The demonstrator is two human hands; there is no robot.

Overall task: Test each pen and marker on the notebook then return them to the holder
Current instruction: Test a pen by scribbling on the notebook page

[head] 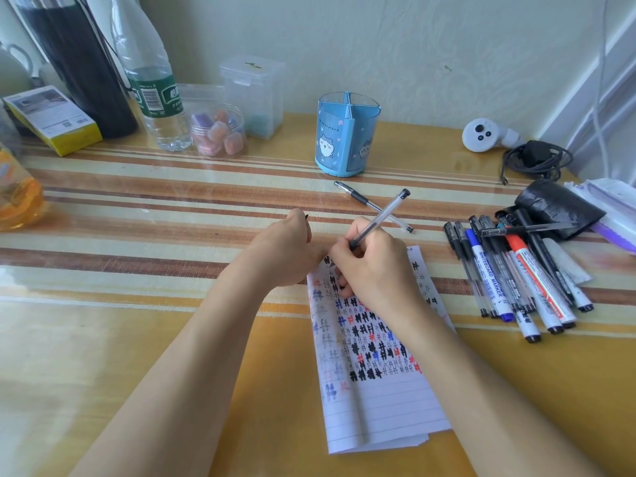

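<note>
This looks like a study corner in a home: a table under a yellow, orange-striped cloth with a glossy clear cover (137,187) stands against a pale textured wall (413,46). On it are a blue plastic pen holder printed with cartoon cats (344,139), a clear water bottle with a green label (155,94), a small clear jar of coloured blocks (216,132), a heap of whiteboard markers and gel pens (488,270) and a coiled black charger cable (537,160).
</note>
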